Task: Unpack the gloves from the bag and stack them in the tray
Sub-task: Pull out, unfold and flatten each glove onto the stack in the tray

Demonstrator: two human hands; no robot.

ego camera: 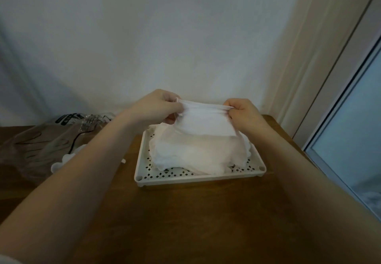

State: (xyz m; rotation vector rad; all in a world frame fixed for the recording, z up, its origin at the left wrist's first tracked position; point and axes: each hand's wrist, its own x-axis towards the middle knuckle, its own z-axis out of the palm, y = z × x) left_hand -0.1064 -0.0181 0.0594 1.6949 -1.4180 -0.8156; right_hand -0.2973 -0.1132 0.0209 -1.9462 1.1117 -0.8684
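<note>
The left hand (pixel 159 104) and the right hand (pixel 243 112) each pinch one end of a thin white glove (pixel 203 119), so its top edge runs straight across from hand to hand. Below both hands sits one white tray (pixel 198 178) with a pile of gloves (pixel 198 154), too many to count. One clear plastic bag (pixel 51 138) lies off to the left of the left hand.

The pile of gloves (pixel 198 156) covers most of the tray (pixel 198 178) floor — only a strip of the patterned holes shows at the front. The left forearm hides part of the clear bag (pixel 41 140), whose dark print is too blurred to read. Each fingertip grip on the held glove (pixel 204 121) is tucked out of sight — behind its folded edge.
</note>
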